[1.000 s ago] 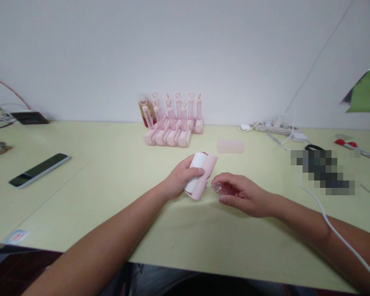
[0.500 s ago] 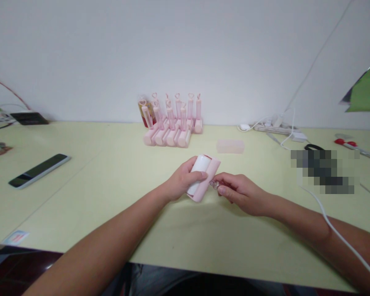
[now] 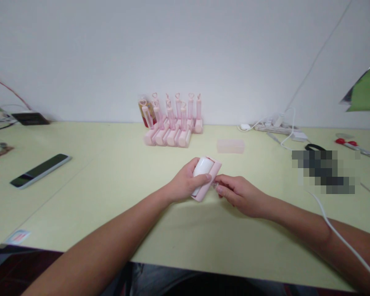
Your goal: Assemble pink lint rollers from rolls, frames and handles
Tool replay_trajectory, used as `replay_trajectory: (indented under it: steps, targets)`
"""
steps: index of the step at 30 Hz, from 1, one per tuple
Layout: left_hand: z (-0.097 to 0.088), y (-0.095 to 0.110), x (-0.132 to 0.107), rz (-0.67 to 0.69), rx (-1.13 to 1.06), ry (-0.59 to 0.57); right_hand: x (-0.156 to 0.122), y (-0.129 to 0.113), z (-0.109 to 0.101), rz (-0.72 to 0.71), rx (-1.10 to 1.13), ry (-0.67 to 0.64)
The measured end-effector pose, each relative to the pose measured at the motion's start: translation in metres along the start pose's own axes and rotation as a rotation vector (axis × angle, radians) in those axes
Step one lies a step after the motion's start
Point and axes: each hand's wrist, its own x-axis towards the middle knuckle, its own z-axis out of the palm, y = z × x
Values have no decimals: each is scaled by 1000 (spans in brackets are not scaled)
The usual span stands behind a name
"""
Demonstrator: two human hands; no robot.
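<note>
My left hand (image 3: 186, 181) is wrapped round a small lint roller (image 3: 205, 163), its thumb pressed on the pink shell. The roller's white roll faces up, tilted, with a thin red edge at its far end. Close against the shell's right side, my right hand (image 3: 239, 193) pinches a small clear piece (image 3: 215, 185). Fingers hide most of that piece, and I cannot tell whether it is joined to the shell. Beyond the hands, a translucent pink cover (image 3: 230, 146) lies on the table.
Several pink lint rollers (image 3: 171, 137) with upright heart-topped handles stand in rows near the wall. A phone (image 3: 40, 170) lies at left. At right are a power strip (image 3: 276, 128), a pixelated dark item (image 3: 327, 170), red-handled scissors (image 3: 356, 147) and a white cable (image 3: 336, 228).
My left hand and the lint roller have shifted slightly right and turned a little, closer to my right hand. Less of the clear piece shows between them.
</note>
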Motion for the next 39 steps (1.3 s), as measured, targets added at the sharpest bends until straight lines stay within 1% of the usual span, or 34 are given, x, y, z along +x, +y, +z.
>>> replay_trajectory:
  steps: [4,8,12,20,23,26,29,33,37,39]
  targets:
    - [2,1,-2,20,54,21,-1,-2,2,0,-12,17]
    - [3,3,-3,41,102,24,-1,-3,3,7,-27,2]
    - [3,5,-4,45,91,-5,-2,-3,5,11,-42,6]
    - [7,4,-4,46,117,-23,-3,1,8,57,-55,-5]
    - [9,3,-4,51,109,-25,-2,3,9,55,-50,3]
    - [11,-1,-3,38,97,1,-2,3,9,61,-26,22]
    - [14,-5,-2,7,89,34,-1,2,9,79,19,37]
    - [17,-5,-3,-9,78,36,-1,-1,6,145,132,-2]
    - [15,3,-4,13,23,5,-1,-6,3,266,334,-52]
    - [11,6,-3,4,-50,-2,0,-7,2,306,453,-59]
